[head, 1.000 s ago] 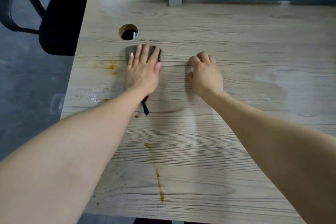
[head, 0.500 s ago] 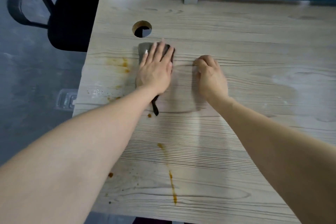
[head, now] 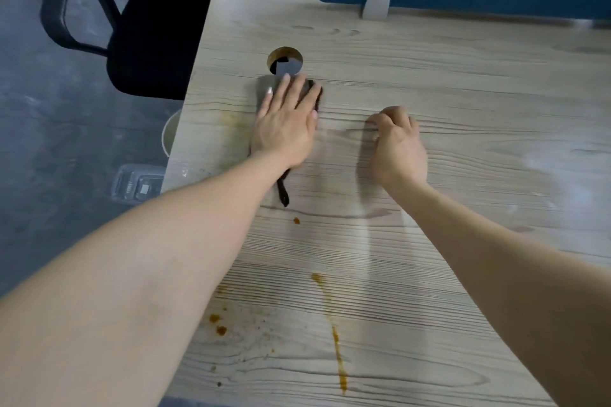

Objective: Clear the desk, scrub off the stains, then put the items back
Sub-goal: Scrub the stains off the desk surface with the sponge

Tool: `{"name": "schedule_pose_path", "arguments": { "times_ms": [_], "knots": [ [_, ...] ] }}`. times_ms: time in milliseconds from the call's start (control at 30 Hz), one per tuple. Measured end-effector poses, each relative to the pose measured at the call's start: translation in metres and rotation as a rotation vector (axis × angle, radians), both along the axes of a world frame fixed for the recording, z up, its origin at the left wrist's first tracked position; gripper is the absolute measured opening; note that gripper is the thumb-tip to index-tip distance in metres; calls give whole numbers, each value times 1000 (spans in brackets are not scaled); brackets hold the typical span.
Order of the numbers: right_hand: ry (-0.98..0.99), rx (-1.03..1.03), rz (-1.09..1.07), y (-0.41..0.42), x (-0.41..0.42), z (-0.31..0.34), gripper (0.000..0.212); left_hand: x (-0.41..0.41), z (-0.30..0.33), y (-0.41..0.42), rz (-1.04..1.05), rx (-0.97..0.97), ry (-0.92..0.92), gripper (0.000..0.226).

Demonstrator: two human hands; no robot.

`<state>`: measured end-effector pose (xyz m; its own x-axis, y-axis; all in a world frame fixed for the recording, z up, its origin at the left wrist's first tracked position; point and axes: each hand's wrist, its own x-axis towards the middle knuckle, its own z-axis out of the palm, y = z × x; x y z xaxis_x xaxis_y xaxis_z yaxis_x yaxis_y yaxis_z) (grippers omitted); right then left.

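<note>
wooden desk [head: 463, 82], grey cloth [head: 264, 86], orange stains [head: 337, 344]

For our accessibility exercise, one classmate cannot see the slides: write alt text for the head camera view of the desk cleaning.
A person's left hand presses flat on a dark cloth on a pale wooden desk, just below a round cable hole. The right hand rests beside it, fingers curled, holding nothing. Orange-brown stains streak the near edge; a black chair stands to the left.

No legible text, label, brand, number or sign is being shown on the surface [head: 429, 82] or anything around it.
</note>
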<state>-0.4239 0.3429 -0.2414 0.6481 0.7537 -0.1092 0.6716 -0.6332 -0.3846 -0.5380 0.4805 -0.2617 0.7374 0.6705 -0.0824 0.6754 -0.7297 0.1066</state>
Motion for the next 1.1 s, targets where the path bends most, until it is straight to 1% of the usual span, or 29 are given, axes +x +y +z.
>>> {"name": "schedule_pose_path", "arguments": {
  "times_ms": [100, 200, 267, 367, 433, 467, 533, 600, 700, 767, 867, 967, 1100],
  "knots": [
    [-23, 26, 55, 18, -12, -2, 38, -32, 1, 44, 207, 13, 25, 50],
    [-7, 49, 109, 37, -21, -6, 37, -40, 0, 44, 278, 13, 44, 52],
    [13, 67, 120, 46, -26, -9, 35, -32, 0, 27, 263, 9, 33, 52],
    [9, 132, 80, 51, -34, -18, 35, -30, 1, 15, 86, -11, 9, 51],
    [-17, 154, 62, 52, -39, -23, 40, -42, 1, 30, 19, -20, 2, 50],
    [-32, 153, 60, 52, -41, -25, 44, -50, 1, 43, 46, -13, -2, 50],
    [-61, 141, 62, 51, -44, -27, 51, -64, 3, 73, 194, -10, 6, 49],
    [-84, 135, 66, 50, -44, -29, 51, -71, 5, 91, 295, -20, 23, 49],
    [-99, 138, 56, 50, -45, -33, 49, -74, 5, 81, 291, -16, 20, 51],
    [-101, 130, 60, 50, -44, -35, 50, -80, 1, 59, 256, 21, 9, 51],
    [-116, 128, 50, 51, -44, -37, 49, -88, 0, 48, 207, 6, 25, 51],
    [-134, 127, 48, 51, -44, -40, 48, -80, 1, 68, 221, -19, 32, 50],
    [-144, 153, 44, 50, -44, -41, 48, -65, 5, 106, 289, -67, 41, 51]
  ]
}}
